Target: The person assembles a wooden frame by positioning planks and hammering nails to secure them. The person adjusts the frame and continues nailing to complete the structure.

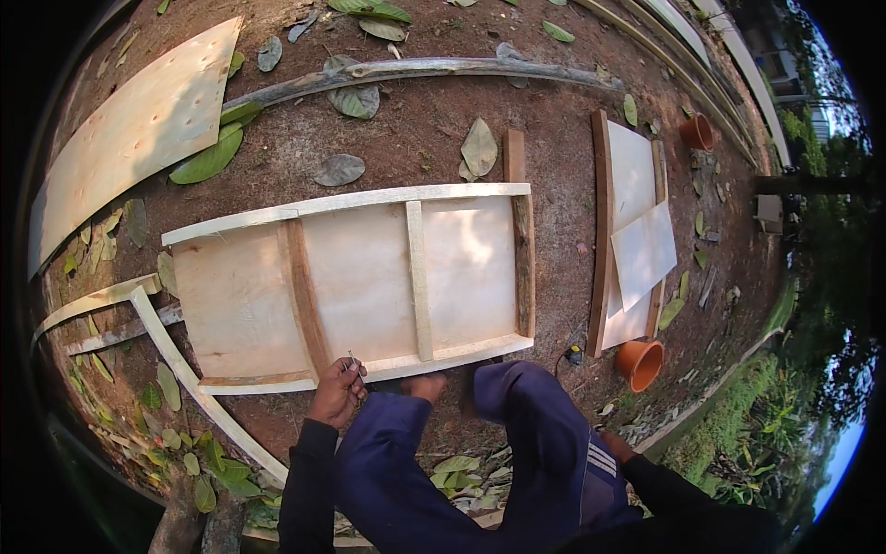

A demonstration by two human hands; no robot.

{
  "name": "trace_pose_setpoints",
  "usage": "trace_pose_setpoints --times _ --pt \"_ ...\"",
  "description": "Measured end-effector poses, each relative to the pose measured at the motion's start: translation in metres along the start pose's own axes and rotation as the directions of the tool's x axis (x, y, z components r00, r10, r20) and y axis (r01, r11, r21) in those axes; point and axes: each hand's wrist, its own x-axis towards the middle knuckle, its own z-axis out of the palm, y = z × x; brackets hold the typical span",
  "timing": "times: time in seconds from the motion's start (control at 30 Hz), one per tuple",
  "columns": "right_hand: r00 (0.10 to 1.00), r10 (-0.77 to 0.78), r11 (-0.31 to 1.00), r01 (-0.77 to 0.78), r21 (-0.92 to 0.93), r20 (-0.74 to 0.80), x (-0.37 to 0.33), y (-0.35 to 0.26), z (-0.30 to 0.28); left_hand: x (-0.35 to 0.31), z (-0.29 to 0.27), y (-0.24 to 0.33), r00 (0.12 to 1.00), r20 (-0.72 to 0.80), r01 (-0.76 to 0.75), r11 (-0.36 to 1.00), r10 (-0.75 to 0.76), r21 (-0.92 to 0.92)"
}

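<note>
My left hand (338,395) is closed, with a thin grey nail (352,357) sticking up from the fingertips. It is beside the near edge of a wooden frame panel (360,263), where a brown crosspiece (305,295) meets the pale front rail (406,362). The panel is a plywood sheet framed by battens, lying on the ground with its battens up. My right hand (617,447) rests low beside my right leg; its fingers are mostly hidden.
A second framed panel (602,231) with a loose plywood piece (644,254) lies to the right, between two orange pots (640,366) (697,133). A plywood sheet (138,129), a long pole (425,68) and joined battens (208,397) lie around. A small black-and-yellow object (574,355) sits near my knee.
</note>
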Motion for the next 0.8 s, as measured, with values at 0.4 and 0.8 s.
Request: trace_pose_setpoints --times 0.4,0.8 --pt "0.928 -0.101 0.994 0.105 -0.01 -0.359 -0.07 -0.111 -0.165 -0.162 -0.093 -0.163 0.786 -0.572 0.057 0.948 -0.237 -0.314" --pt "0.721 0.001 0.993 -0.084 -0.087 -0.693 -0.019 -0.162 -0.358 -0.128 -0.145 -0.05 0.704 -0.704 -0.152 0.988 0.088 -0.028"
